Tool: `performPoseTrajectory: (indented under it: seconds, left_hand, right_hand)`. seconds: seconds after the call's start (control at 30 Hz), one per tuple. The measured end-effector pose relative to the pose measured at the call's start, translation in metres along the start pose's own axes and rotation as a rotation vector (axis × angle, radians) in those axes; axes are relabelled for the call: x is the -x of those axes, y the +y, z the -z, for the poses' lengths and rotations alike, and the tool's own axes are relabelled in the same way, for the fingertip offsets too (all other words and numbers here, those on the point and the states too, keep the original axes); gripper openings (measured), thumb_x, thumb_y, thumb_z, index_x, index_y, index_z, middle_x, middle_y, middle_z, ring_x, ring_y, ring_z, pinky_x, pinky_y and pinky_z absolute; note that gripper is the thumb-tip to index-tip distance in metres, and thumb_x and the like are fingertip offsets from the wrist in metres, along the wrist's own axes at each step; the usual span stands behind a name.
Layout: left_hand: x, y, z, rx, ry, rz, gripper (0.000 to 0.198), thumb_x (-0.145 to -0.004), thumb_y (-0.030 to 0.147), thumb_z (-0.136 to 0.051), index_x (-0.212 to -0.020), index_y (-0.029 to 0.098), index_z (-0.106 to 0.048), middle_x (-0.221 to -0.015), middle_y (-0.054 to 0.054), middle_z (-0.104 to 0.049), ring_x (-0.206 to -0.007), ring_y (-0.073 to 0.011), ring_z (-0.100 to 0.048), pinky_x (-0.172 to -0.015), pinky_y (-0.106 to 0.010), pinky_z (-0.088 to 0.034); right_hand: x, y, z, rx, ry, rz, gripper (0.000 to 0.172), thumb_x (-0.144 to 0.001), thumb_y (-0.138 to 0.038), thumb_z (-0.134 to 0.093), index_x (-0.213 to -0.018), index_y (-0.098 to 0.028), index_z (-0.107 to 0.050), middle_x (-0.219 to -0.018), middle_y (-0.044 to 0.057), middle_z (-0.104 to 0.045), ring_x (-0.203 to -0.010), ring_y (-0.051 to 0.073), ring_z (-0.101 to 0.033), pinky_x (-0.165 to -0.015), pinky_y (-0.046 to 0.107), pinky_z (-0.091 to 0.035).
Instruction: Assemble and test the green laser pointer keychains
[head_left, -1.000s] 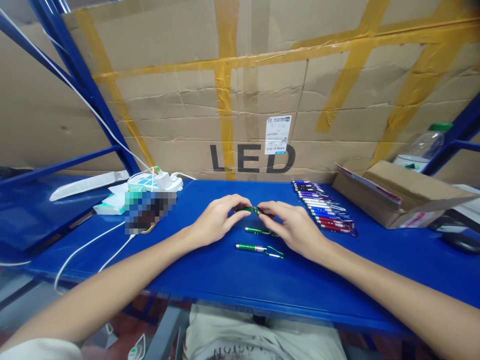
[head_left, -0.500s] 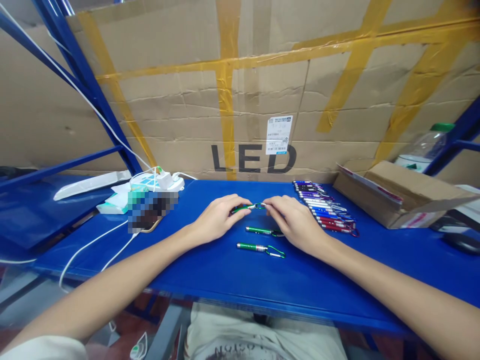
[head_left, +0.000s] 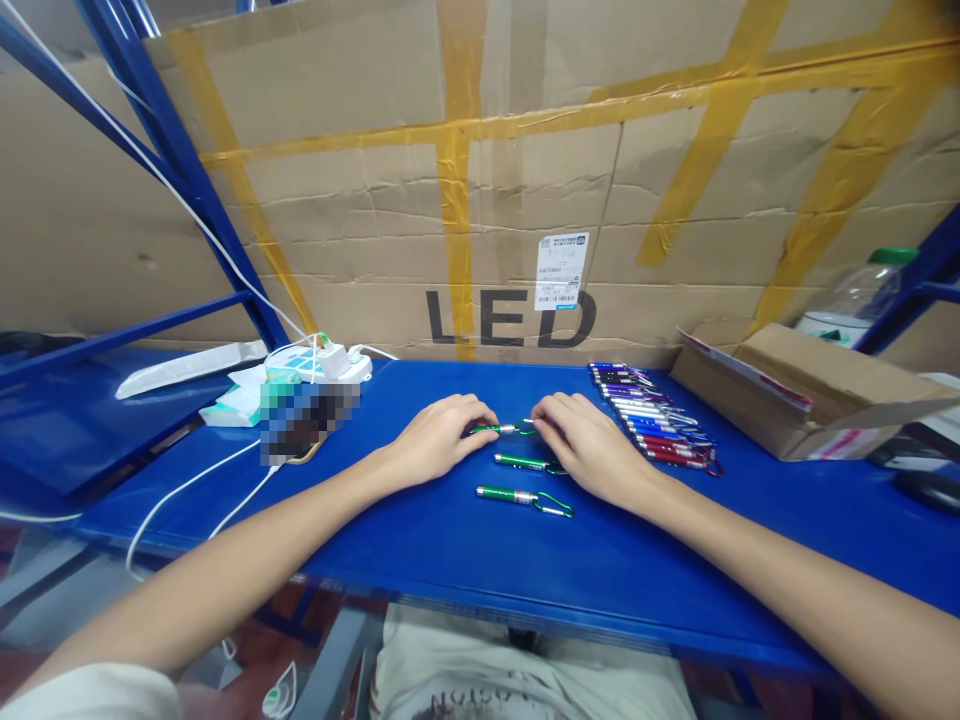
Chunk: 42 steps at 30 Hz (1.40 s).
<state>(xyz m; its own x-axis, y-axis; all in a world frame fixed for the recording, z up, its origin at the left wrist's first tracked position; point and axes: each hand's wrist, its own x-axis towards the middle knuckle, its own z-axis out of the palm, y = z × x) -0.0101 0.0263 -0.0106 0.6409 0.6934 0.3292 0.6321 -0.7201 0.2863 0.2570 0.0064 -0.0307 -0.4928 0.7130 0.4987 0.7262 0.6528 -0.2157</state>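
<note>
Just past right hand (head_left: 592, 440): coloured penlights (head_left: 649, 421)

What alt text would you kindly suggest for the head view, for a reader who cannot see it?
The left hand holds a green penlight at a blue table, the right hand at its carabiner clip. Two more green penlights lie nearer the camera; multicoloured penlights lie in a row beside a cardboard box.
</note>
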Motion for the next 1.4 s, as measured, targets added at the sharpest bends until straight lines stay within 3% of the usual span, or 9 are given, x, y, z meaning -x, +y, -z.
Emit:
performPoseTrajectory:
  seconds: [0.23,0.7,0.87,1.07,1.2,1.4]
  left_hand:
    - [0.0,0.0,-0.001,-0.011,-0.056,0.004,0.015,-0.109,0.034,-0.065,-0.116,0.023,-0.073,-0.113,-0.004,-0.074,-0.108,-0.0249,-0.068,-0.096,-0.039,-0.051]
    - [0.001,0.001,-0.002,0.017,-0.028,-0.02,0.019,-0.11,0.036,-0.062,-0.117,0.023,-0.073,-0.113,-0.005,-0.073,-0.106,-0.0243,-0.067,-0.095,-0.038,-0.051]
    - [0.001,0.001,-0.004,0.009,-0.069,0.001,0.015,-0.109,0.034,-0.065,-0.115,0.023,-0.073,-0.112,-0.004,-0.073,-0.107,-0.0249,-0.067,-0.095,-0.038,-0.051]
    - [0.002,-0.001,-0.004,-0.001,-0.081,-0.002,0.016,-0.108,0.036,-0.066,-0.113,0.022,-0.073,-0.113,-0.005,-0.071,-0.109,-0.025,-0.066,-0.095,-0.037,-0.051]
    - [0.002,0.0,-0.002,-0.001,-0.072,0.006,0.013,-0.107,0.034,-0.068,-0.112,0.022,-0.072,-0.111,-0.005,-0.071,-0.105,-0.0241,-0.066,-0.092,-0.036,-0.051]
    - [0.001,-0.002,-0.001,0.003,-0.047,-0.003,0.012,-0.108,0.033,-0.066,-0.111,0.021,-0.069,-0.109,-0.004,-0.071,-0.103,-0.0231,-0.066,-0.093,-0.036,-0.051]
  right_hand:
    - [0.001,0.007,-0.003,0.019,-0.064,0.027,0.023,-0.115,-0.028,-0.045,-0.106,-0.023,-0.066,-0.104,0.009,-0.071,-0.094,0.028,-0.062,-0.088,0.044,-0.049]
    - [-0.001,-0.002,0.006,-0.059,-0.09,0.083,0.016,-0.112,-0.032,-0.055,-0.115,-0.023,-0.068,-0.114,0.011,-0.07,-0.102,0.029,-0.061,-0.094,0.047,-0.052]
    - [-0.001,-0.005,0.008,-0.149,-0.11,0.055,0.017,-0.113,-0.031,-0.051,-0.108,-0.024,-0.065,-0.104,0.007,-0.069,-0.096,0.025,-0.064,-0.086,0.04,-0.052]
    - [0.0,-0.014,0.012,-0.252,-0.247,0.079,0.015,-0.109,-0.033,-0.064,-0.098,-0.024,-0.064,-0.088,0.001,-0.069,-0.086,0.022,-0.064,-0.079,0.035,-0.048]
    - [0.0,-0.013,0.011,-0.293,-0.287,0.142,0.014,-0.111,-0.034,-0.061,-0.102,-0.024,-0.065,-0.1,0.003,-0.072,-0.095,0.023,-0.065,-0.087,0.036,-0.049]
    - [0.0,-0.008,0.011,-0.209,-0.243,0.184,0.021,-0.115,-0.035,-0.049,-0.11,-0.026,-0.067,-0.107,0.007,-0.072,-0.1,0.026,-0.064,-0.091,0.04,-0.051]
